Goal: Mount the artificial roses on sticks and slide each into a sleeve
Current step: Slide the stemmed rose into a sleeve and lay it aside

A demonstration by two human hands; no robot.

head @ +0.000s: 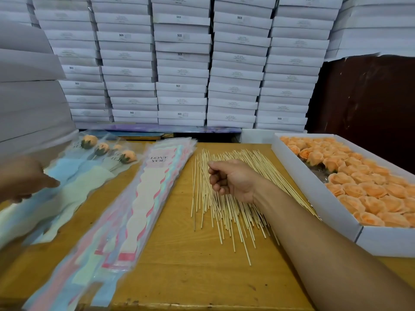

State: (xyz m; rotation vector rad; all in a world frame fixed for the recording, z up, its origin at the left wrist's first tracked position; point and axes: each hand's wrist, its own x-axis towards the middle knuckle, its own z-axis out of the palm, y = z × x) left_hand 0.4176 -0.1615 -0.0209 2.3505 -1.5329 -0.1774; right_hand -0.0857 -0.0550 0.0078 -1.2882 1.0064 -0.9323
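Four sleeved roses (107, 151) finished at far left; tray of rose heads (359, 182) nearly full; right hand (229, 179), fingers curled, over the stick pile (226, 198), grasp indeterminable; left hand (24, 178) blurred.

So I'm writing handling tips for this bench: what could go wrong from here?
The right hand curls over a loose pile of sticks, so it may lift several or scatter them. The left hand is blurred over the finished sleeved roses and could shift them.
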